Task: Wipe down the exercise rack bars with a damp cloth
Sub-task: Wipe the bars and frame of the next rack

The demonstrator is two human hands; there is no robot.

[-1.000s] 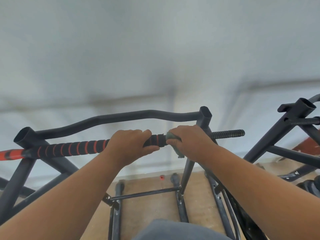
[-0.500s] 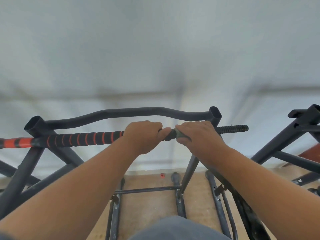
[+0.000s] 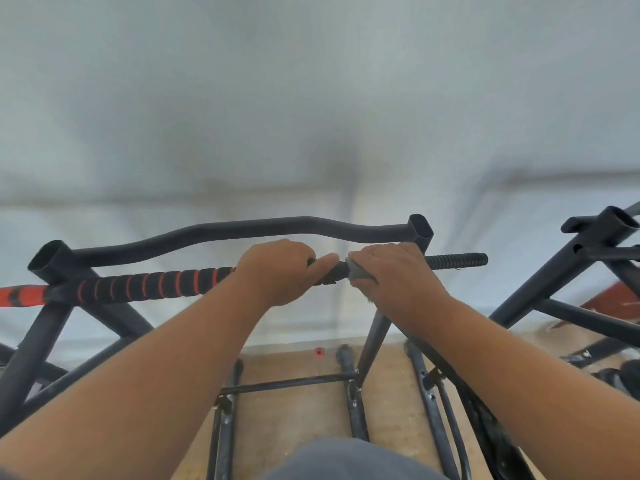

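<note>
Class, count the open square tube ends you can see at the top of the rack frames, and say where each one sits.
3: one at the left post top, one behind the right hand, one on the separate frame at far right. Others may lie out of view.

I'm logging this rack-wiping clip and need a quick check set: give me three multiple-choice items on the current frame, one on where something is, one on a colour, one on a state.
1. Where is the cloth?
A. Draped over the wavy top bar
B. Under the right hand on the padded grip bar
C. On the floor

2. What colour are the rings on the black foam grip?
A. Red-orange
B. Yellow
C. White

3. What is the left hand doing?
A. Hanging free
B. Lying flat on the floor
C. Gripping the padded bar

Answers:
1 B: a grey fold shows beneath the right hand, pressed round the bar.
2 A: thin red-orange bands cross the foam, left of the hands.
3 C: its fingers curl over the bar, the thumb lying along it toward the cloth.
</note>
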